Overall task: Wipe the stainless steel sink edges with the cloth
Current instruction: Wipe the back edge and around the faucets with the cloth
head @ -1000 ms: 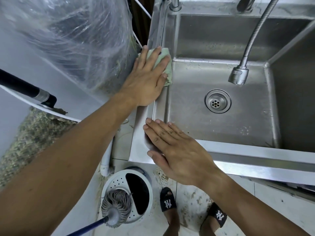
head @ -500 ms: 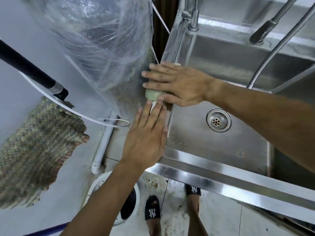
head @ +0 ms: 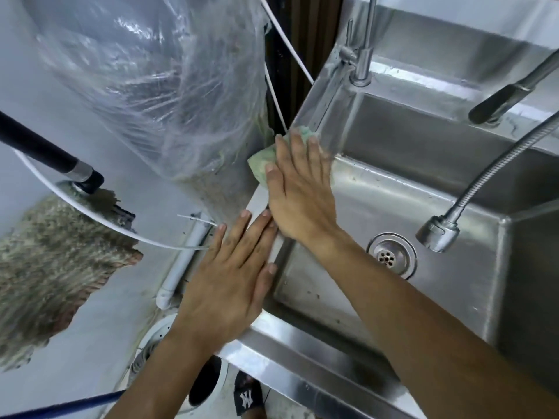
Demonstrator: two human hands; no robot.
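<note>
Along the left rim of the stainless steel sink (head: 302,343) I see my right hand (head: 299,198) pressing the green cloth (head: 261,163) flat, fingers straight; my left hand (head: 227,285) rests nearer on that rim, fingers extended, gripping nothing, below the plastic sheeting (head: 157,86)

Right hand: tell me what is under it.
Under the right hand lies the green cloth, pressed flat on the sink's left edge. Most of the cloth is covered; only its borders show.
</note>
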